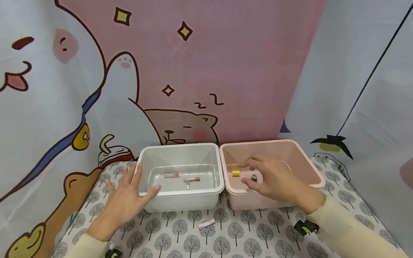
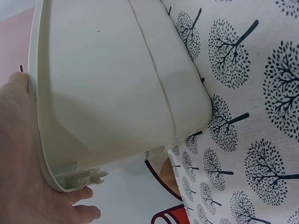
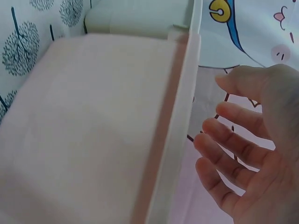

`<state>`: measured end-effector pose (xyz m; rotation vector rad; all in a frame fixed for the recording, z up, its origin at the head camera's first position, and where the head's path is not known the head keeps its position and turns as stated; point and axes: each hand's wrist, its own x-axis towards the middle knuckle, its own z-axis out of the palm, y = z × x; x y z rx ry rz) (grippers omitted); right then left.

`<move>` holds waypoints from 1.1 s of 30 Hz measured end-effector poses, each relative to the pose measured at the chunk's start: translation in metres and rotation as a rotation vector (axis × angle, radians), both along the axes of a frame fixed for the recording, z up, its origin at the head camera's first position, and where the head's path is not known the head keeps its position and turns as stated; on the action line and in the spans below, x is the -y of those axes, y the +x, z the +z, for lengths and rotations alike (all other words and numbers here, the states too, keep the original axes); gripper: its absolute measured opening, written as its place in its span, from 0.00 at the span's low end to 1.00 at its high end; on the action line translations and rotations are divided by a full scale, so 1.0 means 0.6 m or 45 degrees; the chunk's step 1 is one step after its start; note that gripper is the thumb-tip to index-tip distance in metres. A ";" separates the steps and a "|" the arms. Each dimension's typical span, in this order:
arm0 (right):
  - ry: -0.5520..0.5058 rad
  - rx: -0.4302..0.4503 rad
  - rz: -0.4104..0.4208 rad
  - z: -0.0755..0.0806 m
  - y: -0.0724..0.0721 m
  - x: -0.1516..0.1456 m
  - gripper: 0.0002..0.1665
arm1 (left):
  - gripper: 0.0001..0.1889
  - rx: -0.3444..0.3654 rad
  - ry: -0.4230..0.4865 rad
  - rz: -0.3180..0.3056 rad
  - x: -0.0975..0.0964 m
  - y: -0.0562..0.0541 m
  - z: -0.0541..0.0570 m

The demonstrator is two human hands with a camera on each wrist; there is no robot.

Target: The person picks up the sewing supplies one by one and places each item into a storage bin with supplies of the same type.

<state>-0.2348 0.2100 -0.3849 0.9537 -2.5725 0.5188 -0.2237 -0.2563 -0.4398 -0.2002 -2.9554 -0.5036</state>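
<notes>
On the tabletop [image 1: 239,249], spread with a tree-print cloth, we see two plastic bins side by side against the cartoon backdrop. Furthest left, our left hand [image 1: 125,197] lies flat with straight fingers against the outer corner of the white bin [image 1: 179,152], steadying it and gripping nothing. Inside that bin lie two small pink clips [image 1: 187,180]; a third pink clip [image 1: 206,224] lies on the cloth in front of it. Next comes the pink bin [image 1: 297,154], where our right hand [image 1: 275,178] reaches over the near rim, fingers loosely curved above a yellow spool [image 1: 235,172] and a small dark cylinder [image 1: 254,177]; whether it pinches either we cannot tell. We judge these small pieces light, hard and apt to roll, best pinched by their sides between thumb and forefinger. The bins look stiff, smooth and light, best held by their rims. No brand, label or readable writing shows.
</notes>
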 end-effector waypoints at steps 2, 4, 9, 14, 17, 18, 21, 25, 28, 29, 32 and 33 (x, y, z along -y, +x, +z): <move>-0.004 -0.038 0.023 -0.005 0.007 0.003 0.22 | 0.60 0.005 0.006 0.000 -0.001 0.000 0.000; -0.011 -0.068 0.036 -0.010 0.013 0.008 0.23 | 0.60 0.009 0.009 0.000 -0.001 0.001 0.000; -0.056 -0.101 0.094 -0.019 0.025 0.020 0.24 | 0.60 0.013 -0.001 0.004 -0.002 0.003 -0.002; -0.083 -0.125 0.128 -0.026 0.036 0.030 0.24 | 0.60 0.007 -0.007 0.002 -0.002 0.004 -0.002; -0.107 -0.116 0.150 -0.029 0.044 0.037 0.24 | 0.59 0.000 -0.008 0.000 -0.002 0.005 -0.001; -0.122 -0.103 0.163 -0.031 0.046 0.039 0.24 | 0.59 -0.003 -0.009 0.000 -0.002 0.004 -0.001; -0.155 -0.071 0.213 -0.037 0.054 0.045 0.24 | 0.58 -0.010 -0.012 0.002 -0.003 0.004 -0.001; -0.191 -0.022 0.279 -0.049 0.064 0.055 0.23 | 0.59 -0.011 -0.008 -0.001 -0.002 0.003 -0.004; -0.201 -0.009 0.312 -0.057 0.069 0.062 0.23 | 0.59 -0.010 -0.005 -0.004 -0.002 0.003 -0.005; -0.204 0.001 0.322 -0.059 0.071 0.064 0.23 | 0.59 -0.012 -0.006 -0.004 -0.001 0.003 -0.005; -0.188 0.007 0.331 -0.065 0.075 0.070 0.24 | 0.59 -0.022 -0.008 -0.004 -0.002 0.003 -0.003; -0.183 0.022 0.329 -0.067 0.076 0.072 0.24 | 0.59 -0.023 -0.008 -0.003 -0.002 0.003 -0.003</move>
